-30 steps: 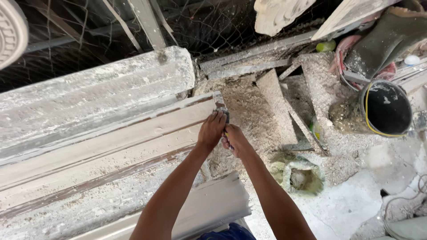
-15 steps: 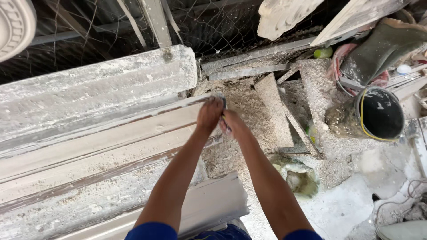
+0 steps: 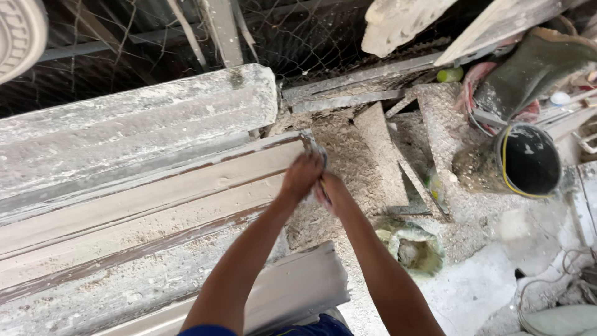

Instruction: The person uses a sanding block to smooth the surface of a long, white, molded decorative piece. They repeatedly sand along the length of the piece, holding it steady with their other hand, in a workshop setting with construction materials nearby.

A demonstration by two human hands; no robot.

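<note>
A long plaster-caked moulding form (image 3: 143,205) runs across the left of the head view. Both my arms reach to its right end. My left hand (image 3: 301,176) is closed over the end of the form, fingers curled on its edge. My right hand (image 3: 333,190) is pressed right beside it, fingers closed around a small thin tool that is mostly hidden between the two hands. A second white plaster moulding (image 3: 305,289) lies below my arms, near my body.
A thick plaster slab (image 3: 137,127) sits behind the form. Rubble, plaster dust and broken strips (image 3: 382,155) cover the floor at right. A black bucket (image 3: 528,158) with a yellow wire, a rubber boot (image 3: 535,65) and wire mesh (image 3: 311,31) lie beyond.
Both hands stay at the end of the form; they have shifted slightly along its end edge while the view moved a little.
</note>
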